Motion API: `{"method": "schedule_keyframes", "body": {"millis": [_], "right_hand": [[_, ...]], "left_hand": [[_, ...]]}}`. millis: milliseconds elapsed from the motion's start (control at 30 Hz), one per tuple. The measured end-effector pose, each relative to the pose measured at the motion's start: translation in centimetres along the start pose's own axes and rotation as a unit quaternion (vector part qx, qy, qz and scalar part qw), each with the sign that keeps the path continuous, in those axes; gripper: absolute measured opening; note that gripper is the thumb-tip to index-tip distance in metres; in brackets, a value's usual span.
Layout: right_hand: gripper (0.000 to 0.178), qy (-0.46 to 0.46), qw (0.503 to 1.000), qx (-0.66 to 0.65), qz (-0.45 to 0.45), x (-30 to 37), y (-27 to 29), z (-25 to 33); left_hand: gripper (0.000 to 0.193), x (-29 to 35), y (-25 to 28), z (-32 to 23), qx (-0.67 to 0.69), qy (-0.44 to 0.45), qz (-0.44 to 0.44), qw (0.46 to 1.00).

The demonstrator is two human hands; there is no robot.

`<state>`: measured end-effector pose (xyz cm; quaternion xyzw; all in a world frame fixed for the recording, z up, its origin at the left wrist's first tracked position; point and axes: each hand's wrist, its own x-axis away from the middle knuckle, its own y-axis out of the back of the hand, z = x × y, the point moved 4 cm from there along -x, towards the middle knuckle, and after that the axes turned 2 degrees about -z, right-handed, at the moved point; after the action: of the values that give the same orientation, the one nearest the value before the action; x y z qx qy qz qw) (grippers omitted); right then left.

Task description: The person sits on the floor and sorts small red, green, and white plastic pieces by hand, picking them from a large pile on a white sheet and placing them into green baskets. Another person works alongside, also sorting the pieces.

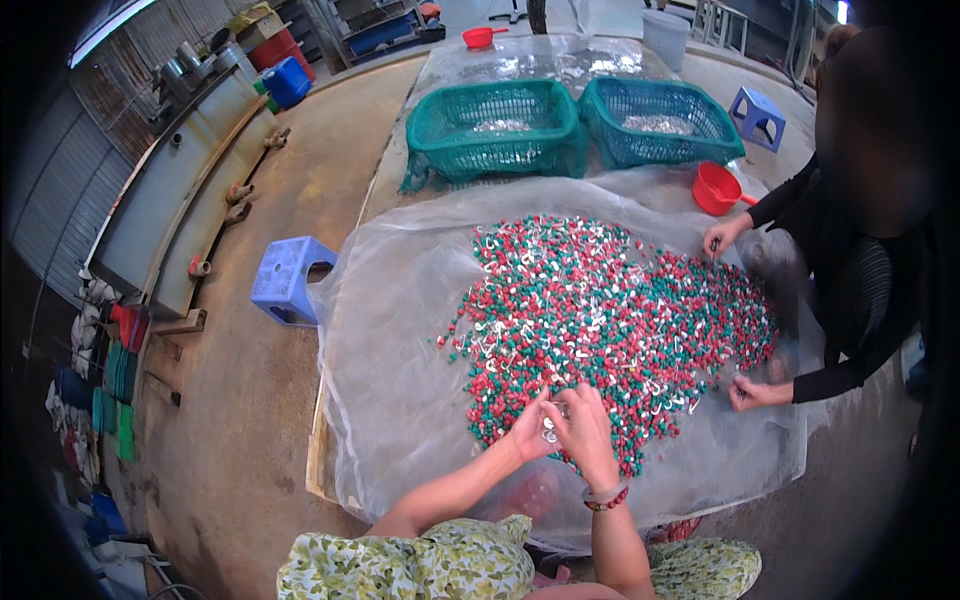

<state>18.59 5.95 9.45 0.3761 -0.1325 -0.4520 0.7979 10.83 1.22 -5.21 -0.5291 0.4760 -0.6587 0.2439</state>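
Observation:
Above the near edge of a wide heap of small red, green and white pieces (570, 310), my two hands meet. My left hand (525, 432) is closed, its fingertips pinched together beside those of the right. My right hand (588, 430), with a bracelet at the wrist, bends its fingers down in a pinch. A thin pale bit shows between the fingertips, too small to name. White curved pieces (549, 433) show just below, between the hands; whether a hand holds them I cannot tell. Many white hook-shaped pieces lie mixed through the heap.
A translucent mesh sheet (385, 300) covers the table under the heap. Two green net-covered baskets (490, 165) (655, 150) stand behind it, a red scoop (716, 188) near them. At the right a co-worker's hands (725, 237) (757, 393) touch the heap's edge. A blue stool (288, 280) stands left.

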Motion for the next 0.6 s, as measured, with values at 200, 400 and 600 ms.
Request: {"method": "schedule_keyframes", "body": {"millis": [200,400,600], "right_hand": [[0.029,0.087,0.995,-0.037,-0.011,0.3,-0.8,1.9],[0.024,0.060,0.993,-0.066,-0.073,0.8,3.1,-0.2],[0.024,-0.017,0.997,-0.043,-0.062,1.5,4.3,-2.3]], "left_hand": [[0.043,0.9,-1.0,0.4,0.096,-0.053,0.040,0.993],[0.031,-3.9,-2.9,-9.2,0.221,-0.138,-0.035,0.965],[0.078,-4.5,-27.0,-34.9,0.086,-0.342,0.146,0.924]]}}
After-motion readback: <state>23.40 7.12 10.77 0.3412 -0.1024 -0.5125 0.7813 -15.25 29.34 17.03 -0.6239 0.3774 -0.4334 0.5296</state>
